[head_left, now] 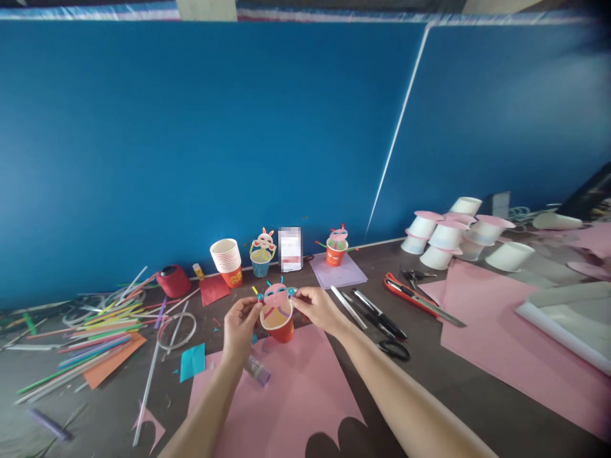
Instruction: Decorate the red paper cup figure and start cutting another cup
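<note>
A red paper cup (281,332) stands upright on a pink paper sheet (296,394). From its mouth rises a pink paper face (275,296) with blue ears, on bent strips. My left hand (241,321) pinches a small blue paper piece (260,297) at one side of the face. On the other side my right hand (317,308) has finger and thumb closed on a matching blue paper piece (291,292). The fingertips partly cover both pieces. A glue stick (258,370) with a purple cap lies beside my left wrist.
Pipe cleaners (100,331) and straws lie scattered at left. Stacked cups (226,257), a blue cup puppet (261,262) and a red cup puppet (337,254) stand behind. At right are markers (377,312), scissors (394,350), a box cutter (410,295) and white cups (446,235).
</note>
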`<state>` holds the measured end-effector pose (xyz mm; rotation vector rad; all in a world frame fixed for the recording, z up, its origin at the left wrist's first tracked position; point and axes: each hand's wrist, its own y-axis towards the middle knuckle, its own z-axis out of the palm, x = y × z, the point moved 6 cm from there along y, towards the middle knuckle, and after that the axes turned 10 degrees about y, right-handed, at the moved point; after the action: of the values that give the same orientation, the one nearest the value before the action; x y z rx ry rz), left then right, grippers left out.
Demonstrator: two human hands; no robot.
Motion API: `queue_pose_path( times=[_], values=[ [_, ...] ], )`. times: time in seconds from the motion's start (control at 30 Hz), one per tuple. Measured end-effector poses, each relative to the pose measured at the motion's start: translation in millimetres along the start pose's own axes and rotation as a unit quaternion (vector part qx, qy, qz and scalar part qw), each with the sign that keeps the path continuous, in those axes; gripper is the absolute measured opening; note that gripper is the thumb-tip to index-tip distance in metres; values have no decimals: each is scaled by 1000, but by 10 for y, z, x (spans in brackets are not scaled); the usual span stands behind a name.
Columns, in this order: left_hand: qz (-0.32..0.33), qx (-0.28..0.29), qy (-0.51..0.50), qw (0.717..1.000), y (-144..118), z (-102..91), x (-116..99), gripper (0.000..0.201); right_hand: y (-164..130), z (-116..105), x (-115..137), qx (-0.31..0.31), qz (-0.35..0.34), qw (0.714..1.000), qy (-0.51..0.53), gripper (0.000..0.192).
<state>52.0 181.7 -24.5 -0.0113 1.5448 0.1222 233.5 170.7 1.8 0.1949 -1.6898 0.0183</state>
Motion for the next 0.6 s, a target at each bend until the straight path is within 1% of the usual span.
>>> queue_pose_path(
  times=[0.33,0.6],
  values=[
    [3,5,-19,1000,5,44,30,26,24,-91,111,12,37,993,-107,28],
    [4,11,-20,1000,3,57,57,24,51,-118,60,31,69,993,-94,28]
  ],
)
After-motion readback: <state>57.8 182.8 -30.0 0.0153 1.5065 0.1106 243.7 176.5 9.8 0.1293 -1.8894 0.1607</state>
